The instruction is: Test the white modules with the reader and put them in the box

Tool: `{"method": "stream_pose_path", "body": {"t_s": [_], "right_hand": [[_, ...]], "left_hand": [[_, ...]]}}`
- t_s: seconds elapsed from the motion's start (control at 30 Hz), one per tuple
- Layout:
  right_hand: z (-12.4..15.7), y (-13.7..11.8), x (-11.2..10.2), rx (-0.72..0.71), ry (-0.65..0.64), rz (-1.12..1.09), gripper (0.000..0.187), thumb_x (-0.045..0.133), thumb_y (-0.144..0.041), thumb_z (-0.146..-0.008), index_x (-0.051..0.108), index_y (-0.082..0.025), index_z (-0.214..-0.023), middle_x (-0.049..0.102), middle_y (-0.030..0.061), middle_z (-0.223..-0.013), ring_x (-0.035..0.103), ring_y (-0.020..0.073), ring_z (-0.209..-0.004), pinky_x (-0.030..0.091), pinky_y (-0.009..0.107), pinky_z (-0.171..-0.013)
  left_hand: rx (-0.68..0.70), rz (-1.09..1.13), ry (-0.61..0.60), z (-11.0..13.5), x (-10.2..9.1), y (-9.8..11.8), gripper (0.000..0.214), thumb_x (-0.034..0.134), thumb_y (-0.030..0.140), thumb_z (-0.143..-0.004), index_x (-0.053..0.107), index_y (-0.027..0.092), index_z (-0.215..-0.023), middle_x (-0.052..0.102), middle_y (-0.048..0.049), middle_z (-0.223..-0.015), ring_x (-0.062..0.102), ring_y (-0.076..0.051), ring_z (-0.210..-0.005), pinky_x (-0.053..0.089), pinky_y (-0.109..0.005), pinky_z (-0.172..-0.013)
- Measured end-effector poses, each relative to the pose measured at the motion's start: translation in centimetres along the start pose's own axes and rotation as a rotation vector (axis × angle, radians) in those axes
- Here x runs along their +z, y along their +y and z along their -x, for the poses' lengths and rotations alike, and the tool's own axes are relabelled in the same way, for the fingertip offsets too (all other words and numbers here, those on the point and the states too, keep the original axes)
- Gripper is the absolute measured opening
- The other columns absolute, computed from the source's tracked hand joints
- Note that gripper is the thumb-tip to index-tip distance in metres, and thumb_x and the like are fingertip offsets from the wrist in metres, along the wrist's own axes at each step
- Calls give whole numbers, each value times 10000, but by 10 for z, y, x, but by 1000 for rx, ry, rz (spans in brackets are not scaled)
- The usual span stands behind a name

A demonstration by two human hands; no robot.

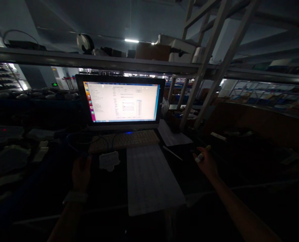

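At the left, my left hand [81, 171] is closed, with its fingertips at the end of a blue cable [70, 143] that loops up toward the keyboard. Darkness hides the exact grip. Just right of that hand lies a pale, odd-shaped flat piece [109, 160] with faint writing. My right hand [208, 164], over the right side of the desk, holds a yellow and white marker pen [201, 156] between its fingers. Between my hands a printed sheet of paper [149, 178] lies flat. A thin white stick [172, 153] rests beside the sheet, nearer my right hand.
A lit monitor [124, 102] stands behind a pale keyboard [129, 139]. Another paper [174, 134] lies right of it. Several pale casings [8, 158] crowd the left. A loaded shelf [101, 62] crosses above, with slanting metal posts [202, 77] at right. The scene is very dark.
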State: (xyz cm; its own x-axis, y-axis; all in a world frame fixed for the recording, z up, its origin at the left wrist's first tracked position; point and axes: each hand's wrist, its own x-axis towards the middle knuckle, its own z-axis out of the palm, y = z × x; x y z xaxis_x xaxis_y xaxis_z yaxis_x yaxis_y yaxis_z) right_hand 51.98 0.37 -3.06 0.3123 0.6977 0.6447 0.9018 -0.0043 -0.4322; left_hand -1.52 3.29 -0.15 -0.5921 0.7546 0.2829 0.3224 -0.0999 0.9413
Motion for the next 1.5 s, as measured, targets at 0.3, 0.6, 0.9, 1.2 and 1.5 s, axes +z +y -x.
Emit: {"method": "stream_pose_path", "body": {"t_s": [0.3, 0.6, 0.9, 1.2, 1.5], "right_hand": [[1, -3, -2, 10, -10, 2, 417, 517, -506, -788, 533, -208, -1081, 648, 125, -1062, 635, 286, -936, 512, 423, -796], [0, 4, 3, -10, 17, -28, 435, 516, -518, -779, 537, -200, -1076, 646, 133, -1073, 629, 287, -961, 508, 439, -829], [0, -1, 1, -2, 33, -8, 417, 513, -512, -779, 545, -206, -1062, 653, 118, -1044, 637, 287, -926, 512, 434, -805], [0, 0, 1, -7, 22, 1, 415, 522, -504, -785, 544, -203, -1069, 657, 121, -1040, 640, 285, -926, 514, 423, -791], [0, 0, 1, 13, 14, 2, 404, 520, -499, -785, 549, -215, -1070, 659, 108, -1019, 638, 269, -900, 512, 408, -782]], "left_hand": [[-20, 7, -7, -1, 0, 1, 522, 584, 590, -581, 562, 181, -905, 622, -132, -1029, 580, -310, -1001, 467, -463, -907], [-16, 12, -5, -1, 1, 0, 493, 596, 546, -620, 576, 169, -937, 625, -113, -1037, 583, -284, -993, 474, -443, -903], [-38, 37, -1, 0, 1, -1, 455, 605, 481, -654, 576, 162, -977, 636, -112, -1023, 595, -281, -984, 481, -440, -897], [-9, 5, 2, -5, 1, -8, 511, 572, 574, -652, 559, 165, -958, 615, -121, -1040, 574, -289, -1001, 458, -455, -920], [39, -5, -4, -6, 0, -13, 520, 558, 607, -656, 562, 168, -936, 615, -125, -1032, 569, -296, -1015, 459, -463, -917]]}}
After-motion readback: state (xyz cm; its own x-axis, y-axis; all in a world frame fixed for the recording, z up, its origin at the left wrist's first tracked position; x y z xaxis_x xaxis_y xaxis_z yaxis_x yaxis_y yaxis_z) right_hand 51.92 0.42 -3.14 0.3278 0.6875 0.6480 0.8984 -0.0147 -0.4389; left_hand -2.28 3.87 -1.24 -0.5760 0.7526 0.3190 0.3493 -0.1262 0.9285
